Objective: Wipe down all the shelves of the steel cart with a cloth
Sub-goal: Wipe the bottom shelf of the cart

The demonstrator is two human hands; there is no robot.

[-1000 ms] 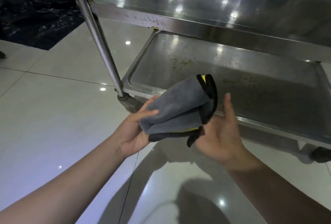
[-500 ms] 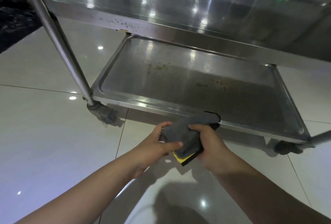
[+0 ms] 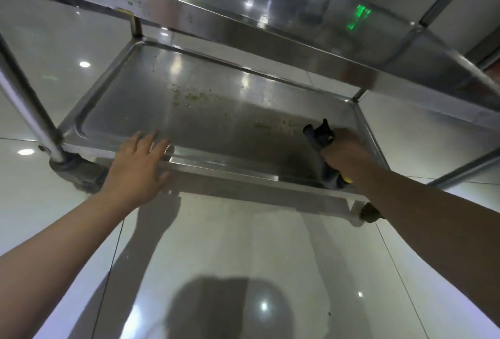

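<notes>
Both hands had separated since the preceding half-second, when they worked the folded cloth together in front of the cart. The right hand (image 3: pixel 347 149) now carried the cloth (image 3: pixel 319 138) alone onto the bottom shelf (image 3: pixel 211 119), near its right end, with its grip curled round the bunched fabric; a dark fold stood up beyond the knuckles and a yellow edge showed beneath the wrist. The left hand (image 3: pixel 138 168) had let go and lay with fingers spread and straight across the shelf's front rim, apparently to steady the cart, though firm contact could not be confirmed.

This change suggested that folding was finished and that wiping of the lowest shelf was about to begin, or had just begun, from the right end. Yellowish dried specks remained in two patches on the shelf, one near the middle and one just left of the cloth, so this surface was judged still unwiped.

The shelf was a shallow pressed steel tray with rounded corners and a raised lip, dull and smeared in finish. The shelf above (image 3: pixel 270 40) was brighter, with small spots along its front edge. Round steel posts (image 3: pixel 24 103) joined the shelves, and a grey caster (image 3: pixel 78 173) sat below the left post. The cloth looked soft and napped, grey with dark binding. The tiled floor (image 3: pixel 243 244) was glossy and mirrored ceiling lights.
</notes>
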